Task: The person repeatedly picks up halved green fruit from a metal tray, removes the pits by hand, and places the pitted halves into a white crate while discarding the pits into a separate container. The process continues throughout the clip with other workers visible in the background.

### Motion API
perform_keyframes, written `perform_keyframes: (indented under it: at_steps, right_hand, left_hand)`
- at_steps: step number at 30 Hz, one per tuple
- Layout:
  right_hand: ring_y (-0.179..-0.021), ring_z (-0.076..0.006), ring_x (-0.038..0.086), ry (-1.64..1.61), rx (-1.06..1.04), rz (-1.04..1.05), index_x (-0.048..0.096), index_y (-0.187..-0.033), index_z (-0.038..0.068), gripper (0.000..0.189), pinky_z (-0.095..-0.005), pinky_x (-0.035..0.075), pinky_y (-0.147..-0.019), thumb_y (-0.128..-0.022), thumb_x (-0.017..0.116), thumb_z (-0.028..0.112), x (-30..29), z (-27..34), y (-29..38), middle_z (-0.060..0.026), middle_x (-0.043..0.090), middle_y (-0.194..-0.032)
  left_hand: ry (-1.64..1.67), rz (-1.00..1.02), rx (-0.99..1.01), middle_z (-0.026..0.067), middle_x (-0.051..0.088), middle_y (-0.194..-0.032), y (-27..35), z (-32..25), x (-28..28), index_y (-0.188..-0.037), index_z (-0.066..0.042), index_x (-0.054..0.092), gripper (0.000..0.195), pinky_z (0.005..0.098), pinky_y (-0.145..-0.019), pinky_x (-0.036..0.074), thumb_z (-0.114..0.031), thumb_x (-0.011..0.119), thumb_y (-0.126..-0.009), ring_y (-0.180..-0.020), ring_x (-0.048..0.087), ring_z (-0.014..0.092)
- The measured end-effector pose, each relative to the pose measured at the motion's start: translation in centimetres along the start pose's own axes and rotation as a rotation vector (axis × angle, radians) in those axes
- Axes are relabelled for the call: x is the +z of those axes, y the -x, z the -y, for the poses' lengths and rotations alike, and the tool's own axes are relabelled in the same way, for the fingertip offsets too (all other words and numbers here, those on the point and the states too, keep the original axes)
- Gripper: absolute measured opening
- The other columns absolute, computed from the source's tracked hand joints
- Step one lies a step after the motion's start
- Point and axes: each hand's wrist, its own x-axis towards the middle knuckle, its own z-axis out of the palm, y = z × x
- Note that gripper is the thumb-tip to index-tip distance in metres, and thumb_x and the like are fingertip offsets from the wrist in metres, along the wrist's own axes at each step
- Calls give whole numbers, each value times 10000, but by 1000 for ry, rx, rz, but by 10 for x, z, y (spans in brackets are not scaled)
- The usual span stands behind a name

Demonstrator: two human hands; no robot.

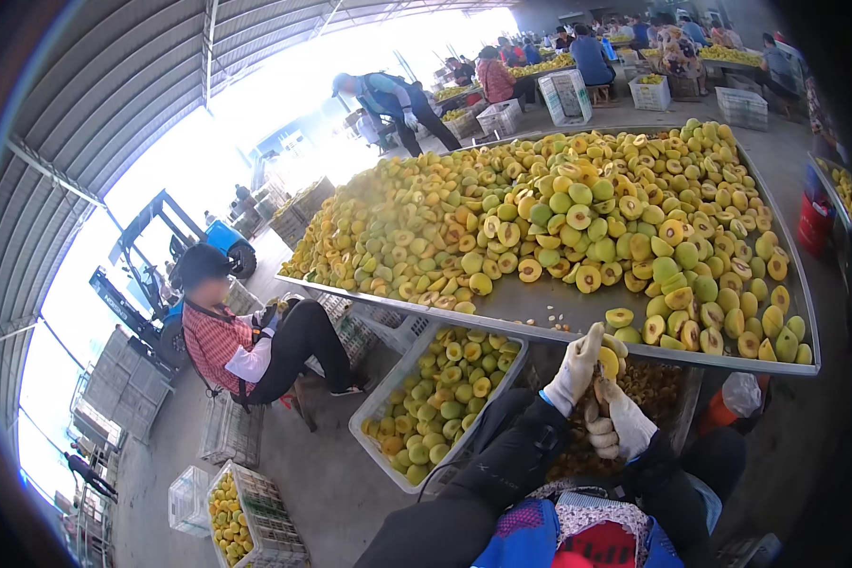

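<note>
My left hand (575,370), in a whitish knit glove, grips a yellow fruit half (608,362) just off the near edge of the metal table. My right hand (619,420), gloved too, meets it from below, its fingers curled round a small tool that is mostly hidden. Halved yellow-green stone fruit (589,213), some showing brown centres, lies heaped on the metal-topped table (532,302). Beneath my hands is a container (687,408) of brown pits or scraps. To its left stands a pale plastic crate (369,433) full of fruit halves (440,405).
A seated co-worker (220,319) in a checked shirt handles something at the left. Another person (390,106) bends beyond the table. A blue forklift (224,238) stands behind the seated one. A fruit-filled crate (270,522) is at lower left, a red bucket (815,224) at right.
</note>
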Motion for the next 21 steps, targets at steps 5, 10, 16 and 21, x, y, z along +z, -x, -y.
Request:
perform_keyframes:
  at_steps: [5,10,16,21]
  right_hand:
    - [-365,-100,362,316,-116,-296,508,-702,149,599,-273,265,-346,-1040,409,634,8,-10,-10,33,432,-540]
    - [-531,-107,458,593,-458,-177,622,-855,51,508,-301,365,-497,-1070,484,490,-2,-39,-31,9,529,-638]
    - [-661,-358,677,1574,-332,-576,705,-983,0,428,-432,522,-654,-1042,561,399,-43,-50,-44,-181,719,-764]
    - [-954,-430,685,1419,-373,-498,704,-1130,2,394,-468,539,-836,-997,611,362,-57,-55,-49,-248,726,-1006]
  left_hand:
    - [434,-79,-108,131,683,-774,13,-3,12,-980,-42,655,606,331,-502,503,-588,403,-1063,-574,629,224]
    - [599,-190,-53,120,669,-773,19,-22,-7,-1010,-69,641,555,322,-427,450,-577,417,-1030,-500,578,221]
    - [314,-354,36,106,696,-829,28,-39,-105,-1148,-21,624,569,275,-437,492,-530,378,-1082,-589,675,208]
    - [-913,-831,-64,197,755,-993,97,-44,-231,-1098,-35,726,532,443,-866,542,-533,569,-993,-969,714,361]
